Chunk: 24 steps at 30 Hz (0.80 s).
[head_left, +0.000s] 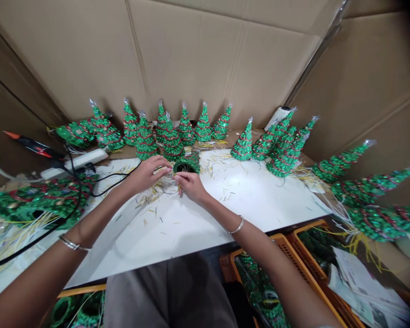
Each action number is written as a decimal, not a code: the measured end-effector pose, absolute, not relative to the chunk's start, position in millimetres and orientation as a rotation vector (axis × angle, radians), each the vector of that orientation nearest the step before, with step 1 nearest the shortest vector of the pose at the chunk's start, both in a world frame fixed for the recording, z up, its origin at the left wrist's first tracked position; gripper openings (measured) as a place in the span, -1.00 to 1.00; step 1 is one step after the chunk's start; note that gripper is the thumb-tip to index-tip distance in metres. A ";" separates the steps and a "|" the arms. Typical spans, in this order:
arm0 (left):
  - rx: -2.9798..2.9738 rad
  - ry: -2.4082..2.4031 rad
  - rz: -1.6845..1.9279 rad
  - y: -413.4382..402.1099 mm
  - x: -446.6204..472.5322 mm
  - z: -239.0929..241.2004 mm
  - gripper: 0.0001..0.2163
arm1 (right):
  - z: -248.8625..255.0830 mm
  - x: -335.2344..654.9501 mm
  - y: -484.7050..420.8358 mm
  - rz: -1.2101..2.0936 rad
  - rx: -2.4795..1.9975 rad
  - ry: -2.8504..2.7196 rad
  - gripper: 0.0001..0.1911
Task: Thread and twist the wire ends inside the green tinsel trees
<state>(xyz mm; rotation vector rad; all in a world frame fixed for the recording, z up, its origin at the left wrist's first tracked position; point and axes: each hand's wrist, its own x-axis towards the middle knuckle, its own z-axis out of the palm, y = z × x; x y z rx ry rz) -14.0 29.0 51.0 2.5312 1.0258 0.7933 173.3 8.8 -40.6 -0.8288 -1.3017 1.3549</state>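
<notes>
In the middle of the white board (pixel 191 232) a small green Christmas tree (pixel 194 160) lies on its side, its hollow dark base facing me. Thin wires come out of that opening. My left hand (pixel 152 173) is just left of the base, thumb and fingertips pinched together on a thin wire. Close beside it, my right hand (pixel 191 184) also pinches thin wire, in front of the opening. The wire ends between the fingertips are too small to make out clearly. Short yellow and dark wire clippings (pixel 152 200) are scattered under and around both hands.
Several decorated trees (pixel 204 125) stand along the cardboard wall (pixel 191 54). More trees with loose wires (pixel 362 246) lie at the right. At left are a soldering iron (pixel 34 145), a white power strip (pixel 75 163) and a black cable. Orange crates (pixel 295 259) sit below the board.
</notes>
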 end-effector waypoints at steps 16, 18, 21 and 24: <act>2.306 1.046 0.913 28.5 -11.6 51.5 -0.68 | -34.6 171.9 7.4 1.257 -0.874 -1.377 -0.61; 2.274 1.062 0.924 28.9 -11.9 50.4 -0.66 | -34.4 171.7 7.8 1.250 -0.883 -1.387 -0.61; 2.253 1.057 0.938 31.2 -13.2 48.0 -0.66 | -34.7 172.4 8.6 1.224 -0.878 -1.420 -0.64; 2.241 1.056 0.920 33.6 -14.2 47.9 -0.68 | -33.9 173.3 7.6 1.194 -0.878 -1.442 -0.67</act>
